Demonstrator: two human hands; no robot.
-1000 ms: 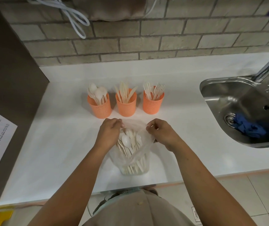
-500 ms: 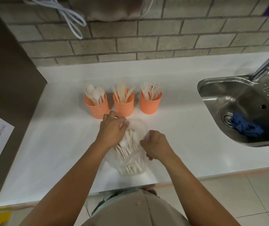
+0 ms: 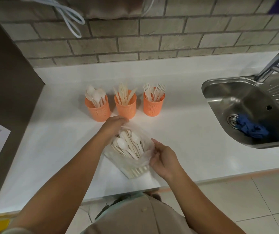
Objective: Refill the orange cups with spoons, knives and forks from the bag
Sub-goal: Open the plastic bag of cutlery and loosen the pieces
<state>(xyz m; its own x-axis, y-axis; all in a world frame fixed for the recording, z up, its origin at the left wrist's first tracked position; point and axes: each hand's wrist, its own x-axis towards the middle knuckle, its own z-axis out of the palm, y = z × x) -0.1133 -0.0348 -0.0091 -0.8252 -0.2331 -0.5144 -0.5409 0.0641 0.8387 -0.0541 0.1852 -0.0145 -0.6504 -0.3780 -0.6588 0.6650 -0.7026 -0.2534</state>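
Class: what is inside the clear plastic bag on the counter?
The bag holds pale plastic cutlery; spoons show on top. The left hand covers its far edge, and knives or forks cannot be made out.

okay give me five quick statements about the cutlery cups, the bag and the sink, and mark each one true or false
1. The left cup holds spoons. True.
2. The middle cup holds forks. False: it holds knives; the forks stand in the right cup.
3. The bag lies in the sink. False: it is on the counter, with the left hand at its mouth.
4. The right hand grips the bag's side. True.
5. A blue cloth lies in the sink. True.
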